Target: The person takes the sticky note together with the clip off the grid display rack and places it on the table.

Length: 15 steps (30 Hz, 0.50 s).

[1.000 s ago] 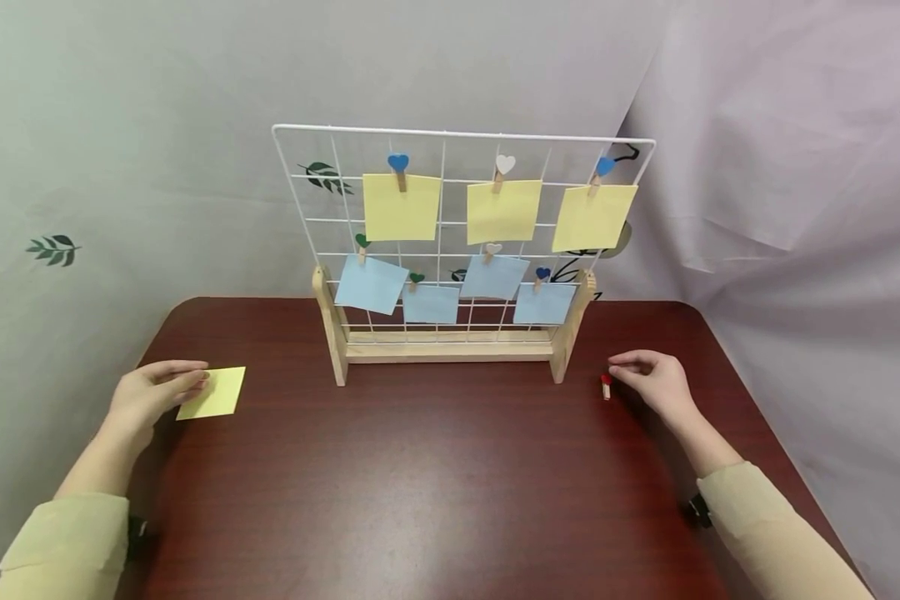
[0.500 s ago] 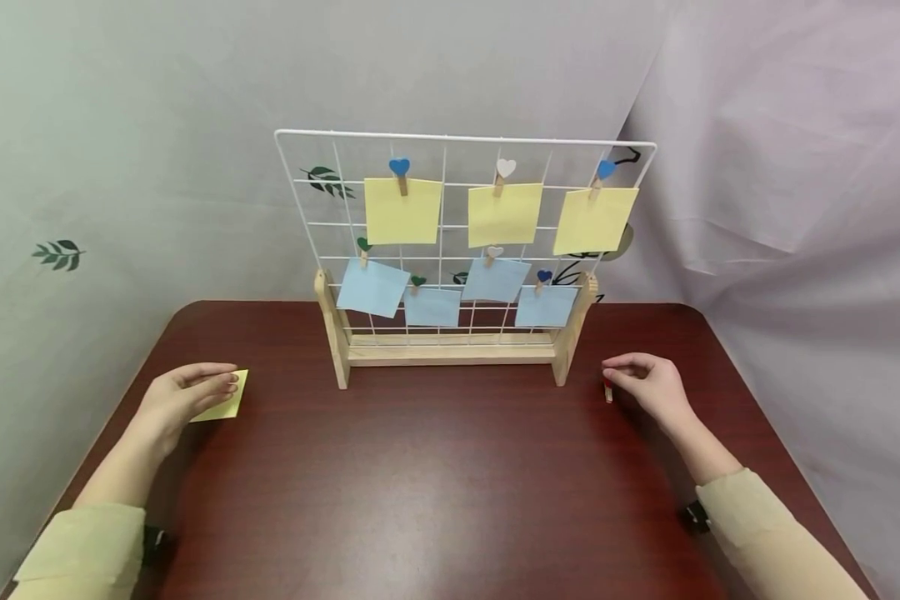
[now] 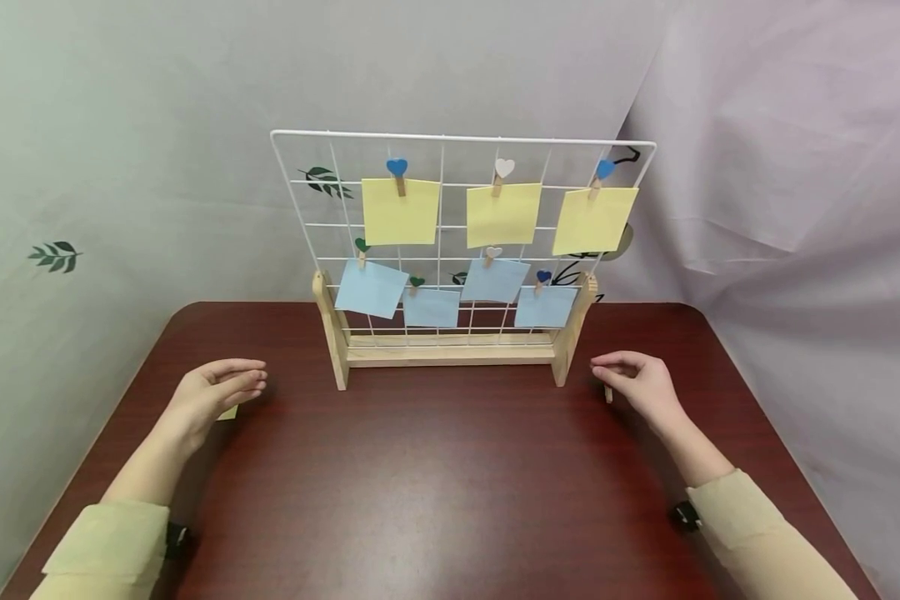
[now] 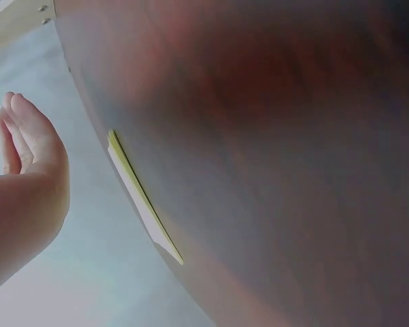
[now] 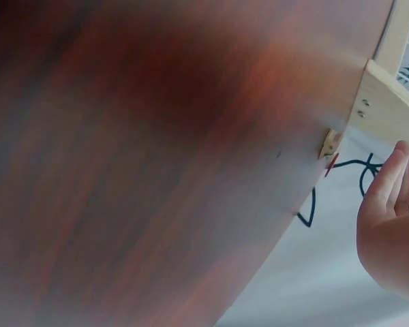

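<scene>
My left hand [image 3: 213, 395] hovers above the left side of the table, fingers loosely bent, nothing held. Beneath it a yellow sticky-note pad [image 3: 228, 413] is mostly hidden in the head view. The left wrist view shows that pad [image 4: 144, 197] lying flat on the table, apart from the hand [image 4: 37, 174]. On the right, my right hand [image 3: 640, 385] holds nothing, its fingers brought close together. A small wooden clothespin [image 3: 609, 395] lies under it, partly covered. In the right wrist view the clothespin [image 5: 329, 144] with its red end rests on the table, clear of the hand [image 5: 390, 225].
A white wire grid [image 3: 439, 223] in a wooden stand [image 3: 450, 358] stands at the back middle. Yellow notes [image 3: 401, 218] hang in its upper row and blue notes [image 3: 431, 310] below, held by heart-topped clothespins. A patterned curtain [image 3: 157, 167] hangs behind the table [image 3: 435, 467].
My left hand has moved right, across the yellow pad, which stayed on the table. My right hand has shifted slightly left over the clothespin, now covering its red end in the head view.
</scene>
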### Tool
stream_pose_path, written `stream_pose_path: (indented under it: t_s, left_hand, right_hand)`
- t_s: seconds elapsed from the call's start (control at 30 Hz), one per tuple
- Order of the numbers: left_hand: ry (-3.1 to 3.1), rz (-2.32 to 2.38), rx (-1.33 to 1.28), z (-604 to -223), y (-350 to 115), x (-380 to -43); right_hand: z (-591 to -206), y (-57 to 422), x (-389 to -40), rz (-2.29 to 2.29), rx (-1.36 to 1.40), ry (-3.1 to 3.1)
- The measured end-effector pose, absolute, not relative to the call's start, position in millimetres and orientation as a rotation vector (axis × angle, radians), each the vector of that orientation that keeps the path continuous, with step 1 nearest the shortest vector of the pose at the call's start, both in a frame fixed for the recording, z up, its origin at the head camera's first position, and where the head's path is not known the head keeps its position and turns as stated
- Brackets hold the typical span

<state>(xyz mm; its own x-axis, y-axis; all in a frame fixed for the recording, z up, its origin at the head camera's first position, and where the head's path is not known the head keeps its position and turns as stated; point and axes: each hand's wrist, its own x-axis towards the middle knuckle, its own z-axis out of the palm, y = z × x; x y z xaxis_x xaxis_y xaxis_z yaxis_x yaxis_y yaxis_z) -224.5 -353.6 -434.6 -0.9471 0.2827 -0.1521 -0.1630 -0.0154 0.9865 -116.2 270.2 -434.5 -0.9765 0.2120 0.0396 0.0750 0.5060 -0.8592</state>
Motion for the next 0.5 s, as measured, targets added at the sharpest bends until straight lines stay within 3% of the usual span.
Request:
stream_pose_path:
  t_s: [0.5]
  left_hand:
    - [1.899, 2.096, 0.199, -429.4, -317.8, -226.4]
  right_hand:
    - [-429.6, 247.1, -123.4, 1.651, -0.217, -2.504]
